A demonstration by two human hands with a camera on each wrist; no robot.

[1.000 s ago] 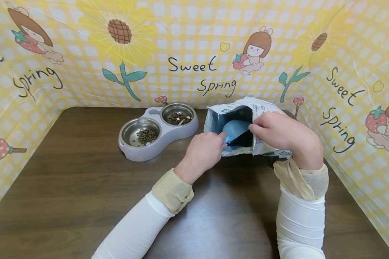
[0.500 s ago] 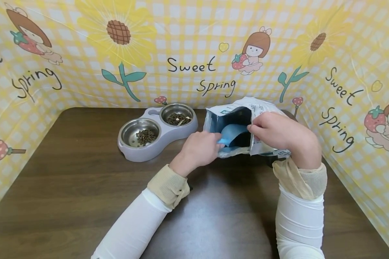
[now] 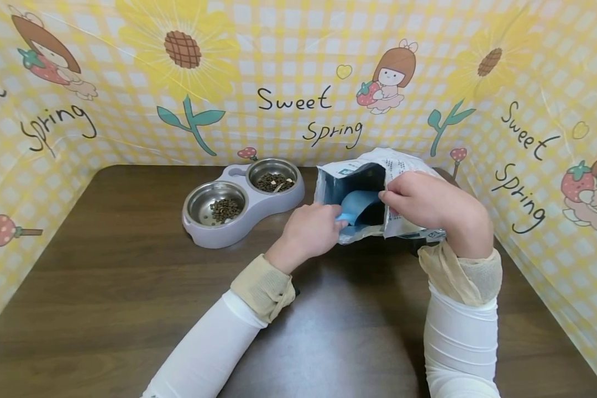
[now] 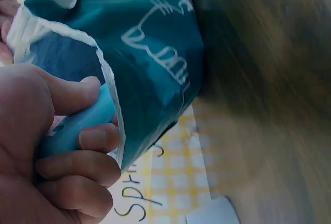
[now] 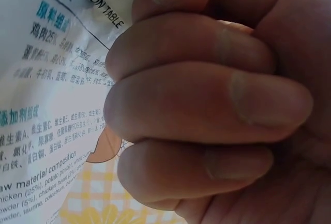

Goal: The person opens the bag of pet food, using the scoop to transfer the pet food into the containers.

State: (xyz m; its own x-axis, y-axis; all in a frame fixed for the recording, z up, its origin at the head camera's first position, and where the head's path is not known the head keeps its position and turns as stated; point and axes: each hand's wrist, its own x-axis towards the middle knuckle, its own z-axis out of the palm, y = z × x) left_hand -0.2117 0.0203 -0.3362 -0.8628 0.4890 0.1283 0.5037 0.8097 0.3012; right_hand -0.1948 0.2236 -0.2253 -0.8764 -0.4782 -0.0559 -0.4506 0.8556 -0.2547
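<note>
A white and teal pet food bag (image 3: 408,160) lies tilted at the back right, its mouth facing left and showing a dark lining. My right hand (image 3: 425,202) pinches the near-right edge of that mouth, and in the right wrist view its fingers (image 5: 196,102) are curled beside the printed panel. My left hand (image 3: 310,229) grips the handle of a blue scoop (image 3: 356,204) whose bowl sits inside the bag. The left wrist view shows thumb and fingers wrapped round the scoop's handle (image 4: 77,125) at the bag's rim. What lies deeper in the bag is hidden.
Left of the bag stands a lavender double feeder (image 3: 258,213). Its near steel bowl (image 3: 196,207) and far steel bowl (image 3: 263,166) both hold brown kibble. The brown wooden table (image 3: 129,287) is walled by a yellow checked cloth (image 3: 288,55).
My left hand has drawn slightly left, so the scoop's bowl sits a little nearer the bag's mouth and more of its handle shows. My right hand keeps its grip on the bag.
</note>
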